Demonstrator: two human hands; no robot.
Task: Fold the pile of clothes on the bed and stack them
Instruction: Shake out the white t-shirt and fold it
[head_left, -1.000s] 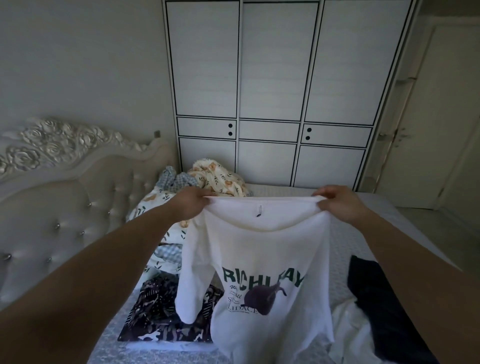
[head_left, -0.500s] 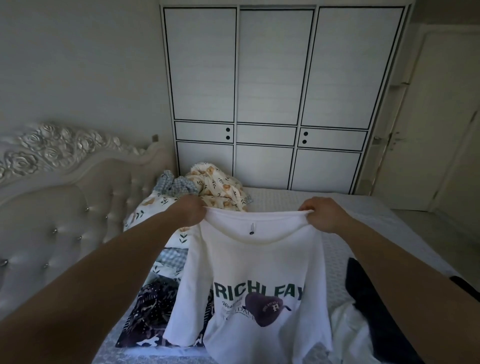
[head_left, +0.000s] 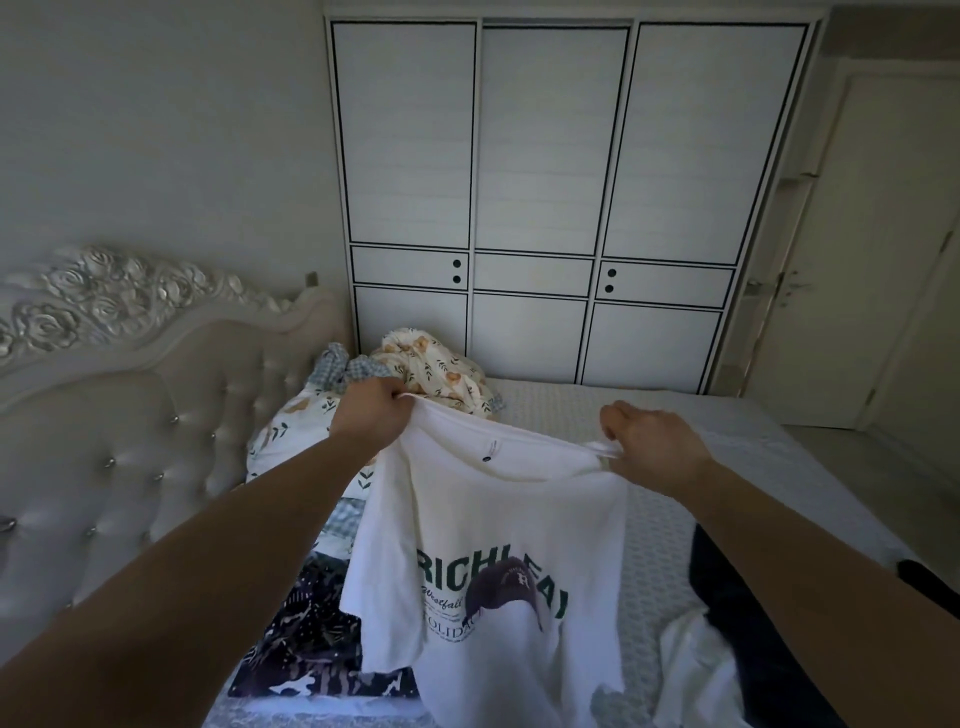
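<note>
I pinch the white tee (head_left: 483, 525) by its shoulders, left hand (head_left: 371, 415) higher and farther out, right hand (head_left: 657, 447) lower, so it hangs lengthwise toward me over the bed (head_left: 649, 415), skewed and needing levelling, I judge, before laying flat.

I've got the white T-shirt (head_left: 483, 525) up by its shoulders, left hand (head_left: 371, 415) pinching one corner, right hand (head_left: 654, 447) the other, green lettering and a dark cap print facing me. At seven o'clock a folded dark patterned garment (head_left: 306, 644) lies flat on the bed (head_left: 675, 421). At four o'clock, a dark garment (head_left: 737, 613) sprawls beside a rumpled white one (head_left: 696, 675).
</note>
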